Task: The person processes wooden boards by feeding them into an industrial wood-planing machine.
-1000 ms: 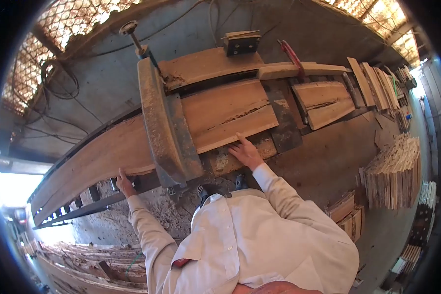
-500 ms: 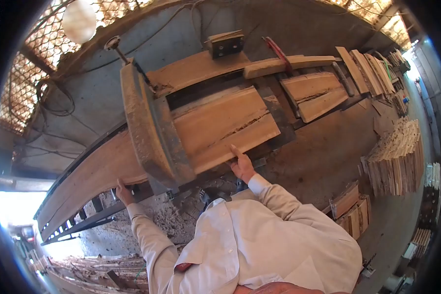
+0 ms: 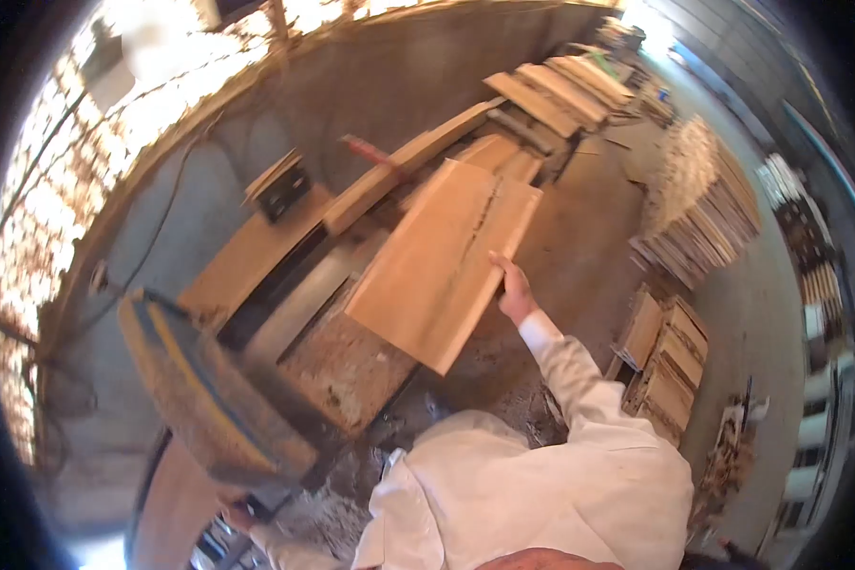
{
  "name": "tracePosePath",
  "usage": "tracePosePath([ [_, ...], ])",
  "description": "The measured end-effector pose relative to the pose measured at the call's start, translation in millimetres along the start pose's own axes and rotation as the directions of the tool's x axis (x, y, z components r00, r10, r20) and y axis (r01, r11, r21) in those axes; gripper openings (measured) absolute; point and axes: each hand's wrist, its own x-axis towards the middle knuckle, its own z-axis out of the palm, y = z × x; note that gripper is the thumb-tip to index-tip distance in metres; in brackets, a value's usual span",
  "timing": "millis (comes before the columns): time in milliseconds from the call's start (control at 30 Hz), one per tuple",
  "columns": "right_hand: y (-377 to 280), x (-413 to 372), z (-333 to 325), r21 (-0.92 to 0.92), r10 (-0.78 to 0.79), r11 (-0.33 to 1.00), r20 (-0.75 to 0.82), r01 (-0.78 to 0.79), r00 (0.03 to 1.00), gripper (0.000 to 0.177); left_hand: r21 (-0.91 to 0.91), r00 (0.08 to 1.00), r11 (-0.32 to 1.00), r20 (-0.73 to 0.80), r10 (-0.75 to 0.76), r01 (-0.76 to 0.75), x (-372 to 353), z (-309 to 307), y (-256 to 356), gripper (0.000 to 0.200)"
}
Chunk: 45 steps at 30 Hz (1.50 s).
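Observation:
A wide wooden board (image 3: 442, 271) with a dark lengthwise crack lies tilted across the middle of the view. My right hand (image 3: 515, 290) grips its right edge, thumb on top and the other fingers hidden underneath. To the left of the board is a worn, dusty machine head (image 3: 214, 385) with a blue and yellow stripe, above the machine bed (image 3: 299, 313). Down at the lower left, my left hand (image 3: 240, 516) is blurred beside a curved wooden surface (image 3: 173, 503); its fingers do not show clearly.
Behind the board, a long wooden bar (image 3: 413, 161) carries a red clamp (image 3: 369, 149). Loose planks (image 3: 541, 100) lie at the far end. On the right floor stand a tall stack of boards (image 3: 703, 195) and a lower pile (image 3: 670, 356). A wall runs along the left.
The cracked board has come away from the machine head and swung to a steeper angle, my right hand still at its edge. My left hand sits lower in view. The camera has turned.

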Motion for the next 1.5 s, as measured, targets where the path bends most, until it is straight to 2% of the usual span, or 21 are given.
tracePosePath([
  [33, -10.0, 47.5, -20.7, 0.056, -0.033, 0.998, -0.027, 0.034, 0.999, 0.046, -0.03, 0.994, 0.998, -0.086, -0.064, 0.061, -17.7, 10.1, 16.3, 0.058],
  [67, -24.0, 89.8, -33.9, 0.113, -0.054, 0.992, -0.048, 0.059, 0.997, 0.049, -0.035, 0.981, 0.993, -0.167, 0.103, -0.11, -17.5, 18.6, 17.7, 0.057],
  [100, -48.7, 103.8, -25.5, 0.125, -0.074, 0.989, -0.082, 0.084, 0.994, 0.052, 0.113, 0.998, 0.994, -0.069, 0.008, 0.0, -3.1, 3.5, 9.4, 0.055],
  [133, -70.3, 115.2, -17.4, 0.134, -0.083, 0.986, -0.115, 0.098, 0.99, 0.056, 0.15, 0.999, 0.988, -0.037, -0.012, 0.018, -5.0, 4.9, 11.1, 0.055],
  [200, -71.4, 175.8, -32.4, -0.175, -0.38, 0.908, 0.036, 0.38, 0.924, 0.068, 0.116, 1.0, 0.993, 0.0, -0.025, 0.025, -11.9, 21.1, 12.6, 0.054],
  [233, -61.8, 180.6, -38.0, -0.359, -0.401, 0.854, 0.007, 0.377, 0.916, 0.069, 0.095, 0.999, 0.995, 0.022, -0.034, 0.031, -14.6, 22.7, 14.7, 0.054],
  [300, -49.7, 124.7, 9.5, -0.685, -0.445, 0.662, -0.031, 0.305, 0.895, 0.073, 0.061, 0.994, 0.996, 0.083, -0.071, 0.066, -13.6, 16.6, 17.4, 0.054],
  [400, 22.1, 107.7, 13.7, -0.868, -0.628, 0.18, 0.261, 0.463, 0.733, 0.066, -0.013, 0.971, 0.991, 0.204, -0.125, 0.131, -4.9, 0.3, 19.3, 0.055],
  [500, 79.0, 58.2, 30.8, -0.765, -0.535, 0.017, 0.537, 0.644, 0.652, 0.057, -0.098, 0.945, 0.983, 0.305, -0.121, 0.157, 14.8, -15.0, 1.6, 0.044],
  [567, 115.5, 42.0, 39.2, -0.738, -0.394, 0.073, 0.597, 0.671, 0.699, 0.054, -0.233, 0.932, 0.948, 0.337, -0.132, 0.218, 28.5, -26.9, -1.4, 0.034],
  [600, 130.5, 39.3, 42.7, -0.72, -0.327, 0.101, 0.628, 0.686, 0.707, 0.053, -0.348, 0.907, 0.893, 0.4, -0.134, 0.285, 32.3, -34.3, -2.2, 0.033],
  [633, 143.9, 36.1, 43.5, -0.734, -0.302, 0.0, 0.648, 0.68, 0.699, 0.056, -0.484, 0.847, 0.776, 0.519, -0.119, 0.406, 37.3, -44.7, -5.7, 0.037],
  [733, 161.0, 34.4, 50.0, -0.736, -0.278, -0.283, 0.677, 0.615, 0.682, 0.065, -0.31, 0.971, 0.927, 0.18, -0.16, 0.211, 29.2, -31.9, 4.4, 0.035],
  [967, 159.5, 33.1, 57.3, -0.76, -0.243, -0.303, 0.645, 0.575, 0.724, 0.076, -0.037, 0.996, 0.998, -0.059, -0.061, 0.058, -2.3, -1.0, 21.2, 0.032],
  [1067, 157.4, 31.3, 61.1, -0.773, -0.216, -0.322, 0.622, 0.547, 0.753, 0.078, 0.211, 0.998, 0.975, -0.002, 0.067, -0.065, -23.5, 19.9, 20.8, 0.031],
  [1167, 158.4, 32.3, 61.7, -0.779, -0.187, -0.338, 0.606, 0.528, 0.773, 0.078, 0.48, 0.94, 0.814, 0.252, 0.23, -0.328, -54.0, 44.1, 23.3, 0.031],
  [1267, 159.2, 32.0, 63.3, -0.778, -0.187, -0.34, 0.607, 0.528, 0.773, 0.078, 0.113, 0.938, 0.977, 0.318, 0.135, -0.179, -69.4, 49.2, 14.0, 0.03],
  [1333, 159.8, 31.6, 59.7, -0.774, -0.186, -0.336, 0.613, 0.536, 0.768, 0.078, 0.492, 0.879, 0.817, 0.475, 0.038, -0.301, -102.8, 60.8, 90.3, 0.033],
  [1400, 160.7, 33.3, 58.9, -0.775, -0.193, -0.316, 0.617, 0.547, 0.763, 0.078, 0.561, 0.838, 0.766, 0.542, -0.053, -0.314, -105.7, 54.4, 107.5, 0.035],
  [1433, 160.9, 35.1, 59.6, -0.772, -0.194, -0.323, 0.621, 0.548, 0.76, 0.077, 0.478, 0.829, 0.842, 0.555, -0.069, -0.249, -87.9, 31.3, 86.1, 0.037],
  [1500, 162.9, 33.8, 57.6, -0.778, -0.202, -0.328, 0.612, 0.536, 0.764, 0.076, 0.047, 0.86, 0.998, 0.506, -0.063, 0.045, -57.6, -2.2, 45.8, 0.04],
])
